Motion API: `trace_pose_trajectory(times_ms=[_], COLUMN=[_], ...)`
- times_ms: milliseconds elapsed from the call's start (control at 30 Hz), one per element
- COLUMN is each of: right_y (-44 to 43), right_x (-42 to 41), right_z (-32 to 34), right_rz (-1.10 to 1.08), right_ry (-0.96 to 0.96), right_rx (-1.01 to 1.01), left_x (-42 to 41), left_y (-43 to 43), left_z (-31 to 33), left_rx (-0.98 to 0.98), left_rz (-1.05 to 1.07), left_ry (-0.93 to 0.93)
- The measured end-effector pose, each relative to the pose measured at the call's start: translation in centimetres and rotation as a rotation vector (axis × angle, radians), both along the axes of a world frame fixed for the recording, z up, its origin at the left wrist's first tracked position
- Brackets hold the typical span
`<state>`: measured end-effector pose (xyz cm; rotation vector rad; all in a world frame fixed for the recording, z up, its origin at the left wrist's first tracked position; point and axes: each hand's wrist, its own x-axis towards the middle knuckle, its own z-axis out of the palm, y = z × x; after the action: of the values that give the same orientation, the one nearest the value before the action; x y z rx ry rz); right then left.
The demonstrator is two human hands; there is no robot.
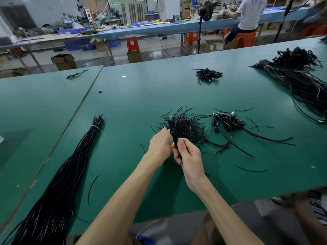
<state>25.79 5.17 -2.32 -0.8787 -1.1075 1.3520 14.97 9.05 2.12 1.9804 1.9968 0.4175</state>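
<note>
Centre of frame, just above the green tabletop (123, 103): both hands work one folded USB cable (174, 137), its metal plug sticking up past the knuckles. Left hand (160, 144) wraps the hank from the left, fingers curled out of sight behind it. Right hand (189, 156) pinches the lower part between thumb and curled fingers. Step in hand, as I read it: hank gathered, being bound at the waist. Cannot tell whether a tie is on it yet. Loose pile of short ties (187, 126) lies directly behind the hands, bound cables (228, 122) just right of it. Next move likely calls for one hand squeezing the loops while the other twists a tie snug, then laying the hank with the bound ones.
</note>
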Motion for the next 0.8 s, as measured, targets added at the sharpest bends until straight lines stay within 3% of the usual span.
trace_pose_trajectory(times_ms=[300, 400, 600, 800], right_y=[0.0, -0.1, -0.1, -0.1], right_x=[-0.1, -0.1, -0.1, 0.0], right_z=[-0.1, 0.0, -0.1, -0.1], right_rz=[0.026, 0.030, 0.030, 0.040], right_ry=[-0.053, -0.065, -0.066, -0.074], right_rx=[-0.004, 0.004, -0.001, 0.013], left_x=[-1.9, -2.4, -1.4, -1.4], left_y=[-0.3, -0.6, -1.2, -1.4], left_z=[-1.2, -1.2, -0.7, -0.6], left_rx=[-0.013, 0.025, 0.015, -0.016], left_rz=[0.148, 0.144, 0.102, 0.216], left_ry=[-0.248, -0.148, -0.131, -0.050])
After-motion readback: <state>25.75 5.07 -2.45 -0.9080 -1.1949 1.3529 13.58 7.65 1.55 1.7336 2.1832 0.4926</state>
